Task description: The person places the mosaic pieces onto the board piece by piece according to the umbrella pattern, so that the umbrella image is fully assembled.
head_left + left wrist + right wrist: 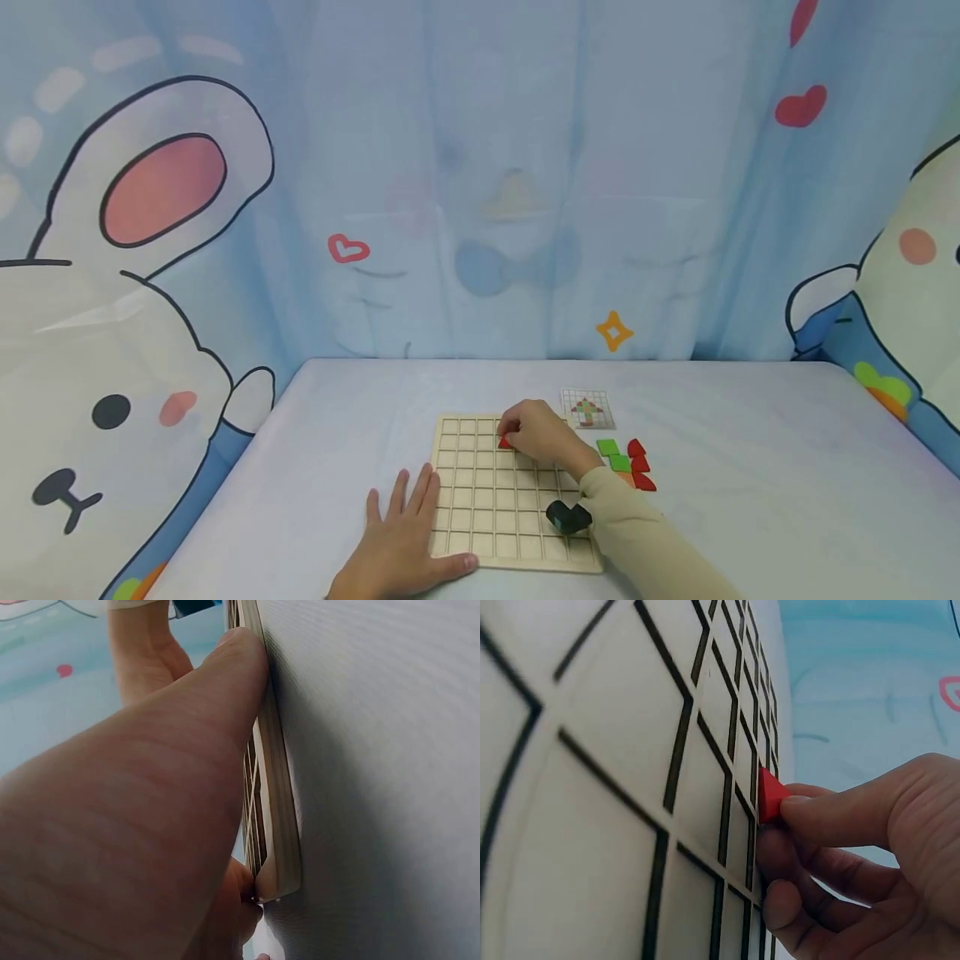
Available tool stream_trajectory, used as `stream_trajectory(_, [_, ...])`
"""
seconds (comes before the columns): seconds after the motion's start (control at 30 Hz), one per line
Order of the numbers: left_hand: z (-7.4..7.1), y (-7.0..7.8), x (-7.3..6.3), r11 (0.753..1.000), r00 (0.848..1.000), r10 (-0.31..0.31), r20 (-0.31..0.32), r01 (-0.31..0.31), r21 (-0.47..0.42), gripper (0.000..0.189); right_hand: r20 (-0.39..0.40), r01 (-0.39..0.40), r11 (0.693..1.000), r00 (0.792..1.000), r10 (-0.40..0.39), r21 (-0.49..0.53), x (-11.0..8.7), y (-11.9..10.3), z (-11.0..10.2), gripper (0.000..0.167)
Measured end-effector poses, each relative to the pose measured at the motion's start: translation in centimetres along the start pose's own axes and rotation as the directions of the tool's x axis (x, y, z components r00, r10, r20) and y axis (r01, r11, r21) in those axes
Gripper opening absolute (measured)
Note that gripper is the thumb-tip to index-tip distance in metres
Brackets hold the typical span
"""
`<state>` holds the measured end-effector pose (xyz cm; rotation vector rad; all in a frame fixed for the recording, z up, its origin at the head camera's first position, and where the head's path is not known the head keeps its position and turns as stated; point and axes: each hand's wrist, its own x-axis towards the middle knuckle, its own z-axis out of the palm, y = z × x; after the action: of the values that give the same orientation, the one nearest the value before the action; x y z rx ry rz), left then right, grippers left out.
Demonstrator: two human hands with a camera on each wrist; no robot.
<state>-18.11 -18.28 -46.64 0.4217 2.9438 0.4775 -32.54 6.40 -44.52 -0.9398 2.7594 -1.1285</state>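
Observation:
A pale wooden grid board lies on the table. My right hand is over its far part and pinches a red triangular piece between thumb and fingers. In the right wrist view that piece is at the grid's surface; whether it sits in a cell I cannot tell. My left hand lies with fingers spread at the board's near-left corner. Its thumb rests along the near edge, and its fingertips reach the left side.
Right of the board lie green square pieces, several red pieces and an orange piece, partly behind the right sleeve. A pattern card lies beyond them. A printed curtain hangs behind the white table.

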Motion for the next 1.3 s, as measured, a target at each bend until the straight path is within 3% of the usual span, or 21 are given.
stream_trajectory(0.27, [0.1,0.0,0.0,1.0,1.0,-0.007,0.004,0.007,-0.025,0.124,-0.03,0.063,0.996,0.997,-0.065,-0.068,-0.2,0.0,0.9,0.017])
stream_trajectory(0.57, [0.2,0.0,0.0,1.0,1.0,0.004,-0.007,-0.004,-0.022,0.124,-0.001,-0.018,1.0,1.0,0.018,-0.021,-1.1,-0.7,-0.2,0.017])
stream_trajectory(0.8, [0.1,-0.2,-0.1,0.999,1.0,-0.005,-0.003,0.005,-0.043,0.124,-0.03,-0.057,0.998,0.998,0.057,0.019,-3.4,-0.6,-2.9,0.02])
stream_trajectory(1.0, [0.0,-0.3,-0.1,0.999,0.999,-0.03,0.033,0.032,-0.041,0.126,-0.097,-0.089,0.993,0.991,0.096,0.076,-6.6,-0.2,-6.6,0.023])
stream_trajectory(1.3, [-0.1,-0.1,-0.1,0.998,0.999,-0.029,0.038,0.031,-0.061,0.127,-0.216,-0.192,0.98,0.956,0.198,0.049,-10.4,2.4,-11.1,0.027])
